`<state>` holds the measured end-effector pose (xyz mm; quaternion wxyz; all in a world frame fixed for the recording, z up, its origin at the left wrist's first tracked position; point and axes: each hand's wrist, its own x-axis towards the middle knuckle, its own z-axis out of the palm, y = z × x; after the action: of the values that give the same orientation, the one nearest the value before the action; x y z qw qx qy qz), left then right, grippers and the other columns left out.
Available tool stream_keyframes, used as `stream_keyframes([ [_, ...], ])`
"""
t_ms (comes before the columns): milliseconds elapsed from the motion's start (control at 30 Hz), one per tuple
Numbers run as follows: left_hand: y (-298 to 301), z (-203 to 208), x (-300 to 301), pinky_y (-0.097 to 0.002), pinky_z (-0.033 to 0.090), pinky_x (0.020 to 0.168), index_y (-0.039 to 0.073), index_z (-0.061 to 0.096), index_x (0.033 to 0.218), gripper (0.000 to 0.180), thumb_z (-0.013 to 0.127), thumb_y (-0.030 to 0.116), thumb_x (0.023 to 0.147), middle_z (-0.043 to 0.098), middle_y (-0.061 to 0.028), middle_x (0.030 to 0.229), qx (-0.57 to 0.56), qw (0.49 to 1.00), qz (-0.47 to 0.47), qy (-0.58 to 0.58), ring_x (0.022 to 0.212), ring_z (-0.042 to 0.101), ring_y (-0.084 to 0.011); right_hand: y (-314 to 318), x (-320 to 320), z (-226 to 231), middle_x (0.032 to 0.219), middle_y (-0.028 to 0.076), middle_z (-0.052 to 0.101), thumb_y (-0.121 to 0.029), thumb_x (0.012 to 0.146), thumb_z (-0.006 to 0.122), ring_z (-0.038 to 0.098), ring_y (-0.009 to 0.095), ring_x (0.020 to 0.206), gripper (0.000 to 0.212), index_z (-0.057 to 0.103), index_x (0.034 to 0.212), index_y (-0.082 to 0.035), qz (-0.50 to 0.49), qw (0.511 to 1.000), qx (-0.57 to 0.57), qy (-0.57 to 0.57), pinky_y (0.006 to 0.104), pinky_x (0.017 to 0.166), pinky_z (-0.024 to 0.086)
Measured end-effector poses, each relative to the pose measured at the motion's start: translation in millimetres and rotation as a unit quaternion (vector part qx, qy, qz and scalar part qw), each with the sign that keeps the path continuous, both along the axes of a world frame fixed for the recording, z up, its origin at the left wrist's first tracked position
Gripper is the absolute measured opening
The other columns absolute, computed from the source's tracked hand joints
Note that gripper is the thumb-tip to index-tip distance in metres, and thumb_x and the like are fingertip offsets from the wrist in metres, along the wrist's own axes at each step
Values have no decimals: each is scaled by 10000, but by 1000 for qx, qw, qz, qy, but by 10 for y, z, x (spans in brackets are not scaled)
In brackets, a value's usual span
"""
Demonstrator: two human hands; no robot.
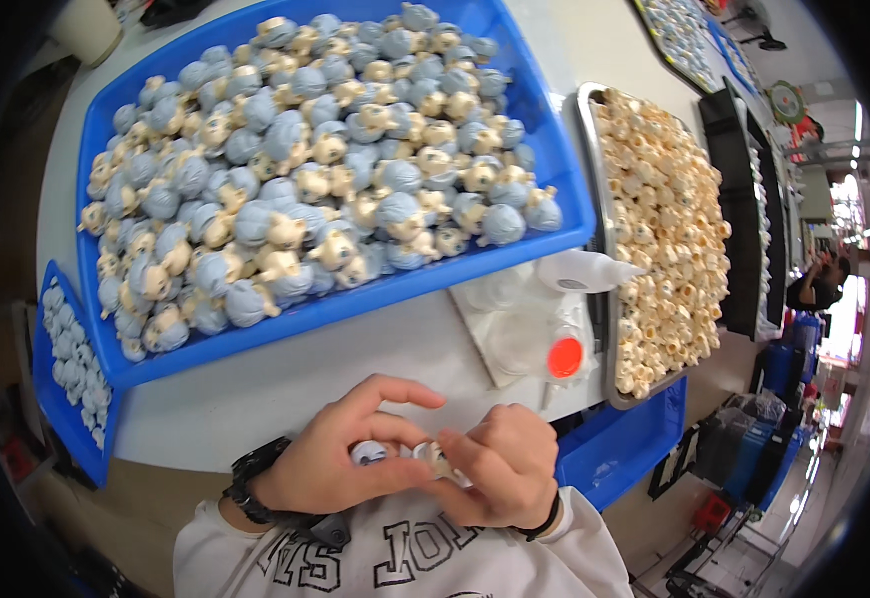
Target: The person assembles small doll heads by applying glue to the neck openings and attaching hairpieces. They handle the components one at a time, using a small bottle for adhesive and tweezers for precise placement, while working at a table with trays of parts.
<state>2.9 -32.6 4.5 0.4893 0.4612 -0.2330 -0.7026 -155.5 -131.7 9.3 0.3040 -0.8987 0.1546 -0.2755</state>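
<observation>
Pinching a white piece [367, 453] with left hand [323, 454] and cream piece [439, 459] with right hand [505, 464] in front of the tub [355, 305], seemingly joining them, needing alignment next.

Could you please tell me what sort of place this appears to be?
Probably a workshop or small factory: a large blue tray heaped with blue-and-cream pieces, a metal tray full of cream pieces, and a white squeeze bottle at one worktable.

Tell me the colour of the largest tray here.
The largest tray is bright blue; it shows in the head view.
</observation>
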Motion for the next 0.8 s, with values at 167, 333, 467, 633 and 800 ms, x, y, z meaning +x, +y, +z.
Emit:
stream_keyframes([
  [167, 30, -104, 19, -228, 431, 630, -16, 507, 1064, 386, 638, 259, 827, 609, -56, 855, -95, 989, -107, -17, 680, 540, -83, -2, -88, 54, 574, -9, 396, -173, 563, 749, 372, 122, 444, 257, 585, 706, -36, 6, 999, -17, -45, 257, 402, 232],
  [333, -33, -86, 57, -250, 438, 604, 6, 538, 1008, 316, 631, 249, 830, 592, -44, 755, -139, 966, -207, -63, 647, 539, -115, -8, -167, 65, 586, -18, 426, -277, 600, 767, 414, 118, 484, 357, 608, 811, -37, 20, 1000, -4, -22, 243, 422, 282],
  [467, -30, -54, -18, -230, 402, 494, -14, 535, 985, 476, 532, 446, 864, 562, -47, 686, -89, 992, -80, -46, 540, 508, -113, -94, -321, 97, 642, 6, 538, -339, 630, 764, 473, 148, 513, 444, 618, 911, -28, -20, 996, 86, -3, 258, 448, 353],
  [633, -34, 26, 46, -235, 326, 338, -9, 320, 1249, 666, 386, 546, 887, 451, -51, 584, -100, 942, 199, 251, 382, 379, -113, -417, -707, 183, 724, 79, 560, -42, 670, 706, 502, 184, 549, 225, 627, 881, -40, -358, 929, 4, 96, 290, 484, 402],
  [800, -191, 191, 265, -234, 372, 394, 12, 255, 1297, 582, 455, 371, 886, 444, -89, 702, -155, 923, 196, 291, 511, 419, -156, -592, -895, 118, 786, 53, 514, -7, 641, 668, 509, 189, 700, 214, 588, 834, -50, -353, 906, -65, 223, 295, 636, 374],
])
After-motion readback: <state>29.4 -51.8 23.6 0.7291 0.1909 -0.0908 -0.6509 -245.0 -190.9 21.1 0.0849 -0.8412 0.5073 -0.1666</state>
